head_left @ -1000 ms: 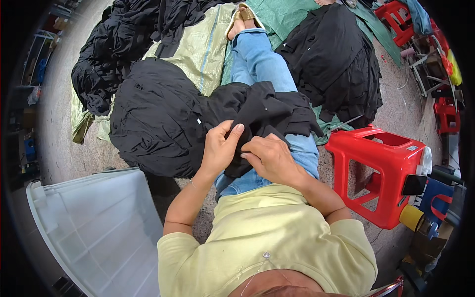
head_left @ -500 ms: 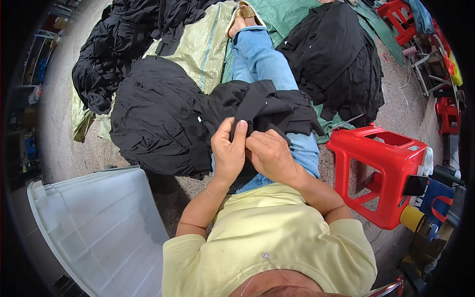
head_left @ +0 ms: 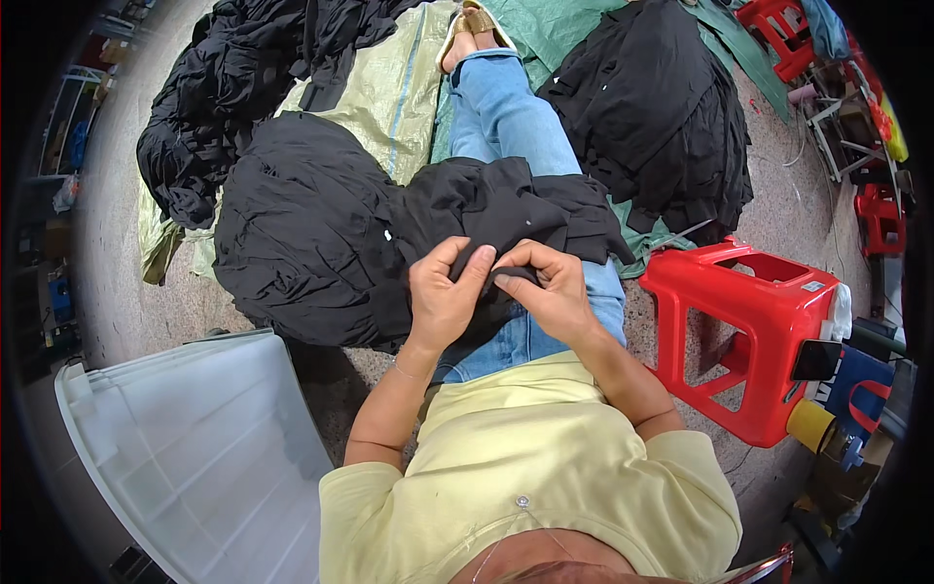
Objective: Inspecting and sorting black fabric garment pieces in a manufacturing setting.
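Left hand (head_left: 445, 300): thumb and index pinched tight on a fold of black cloth (head_left: 486, 200), thumb on top pointing away from the body, other fingers curled.
Right hand (head_left: 553, 292): pretty much the same pinch on that cloth just beside it, thumb aimed leftward.
Arms (head_left: 379, 399): elbows bent out wide, forearms angling in.
Cloth spot: bunched across the jeans (head_left: 598, 302), poking past the right leg's outer edge.
Black heap (head_left: 302, 224): off the left leg's outer edge, touching the cloth.
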Tool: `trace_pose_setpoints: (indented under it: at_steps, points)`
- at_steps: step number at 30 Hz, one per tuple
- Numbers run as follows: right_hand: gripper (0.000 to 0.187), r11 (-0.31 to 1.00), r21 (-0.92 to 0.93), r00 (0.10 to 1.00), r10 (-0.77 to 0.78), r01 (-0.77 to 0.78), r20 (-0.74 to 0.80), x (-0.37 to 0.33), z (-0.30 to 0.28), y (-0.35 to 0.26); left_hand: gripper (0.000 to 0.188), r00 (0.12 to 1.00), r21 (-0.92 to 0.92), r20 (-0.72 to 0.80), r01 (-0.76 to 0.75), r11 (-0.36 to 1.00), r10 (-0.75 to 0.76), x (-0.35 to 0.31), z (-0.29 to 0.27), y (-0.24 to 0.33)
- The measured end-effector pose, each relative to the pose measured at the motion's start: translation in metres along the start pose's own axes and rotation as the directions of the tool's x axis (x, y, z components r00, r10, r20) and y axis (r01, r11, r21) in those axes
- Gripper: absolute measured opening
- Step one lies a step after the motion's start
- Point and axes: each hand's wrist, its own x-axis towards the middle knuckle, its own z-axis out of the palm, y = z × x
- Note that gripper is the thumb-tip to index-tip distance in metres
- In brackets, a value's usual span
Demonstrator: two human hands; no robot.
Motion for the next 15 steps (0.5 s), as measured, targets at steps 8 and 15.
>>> trace_pose_setpoints:
  at_steps: [8, 15]
  points:
    - [0.019, 0.805, -0.424, 0.888, -0.461, 0.416, -0.003, -0.001, 0.002, -0.020, 0.015, 0.980, -0.278, 0.136, 0.175, 0.944, -0.142, -0.001, -0.007, -0.010]
    - [0.024, 0.767, -0.498, 0.887, -0.461, 0.405, 0.011, -0.005, 0.003, -0.014, 0.016, 0.956, -0.182, 0.255, 0.196, 0.964, -0.146, 0.003, -0.020, -0.006]
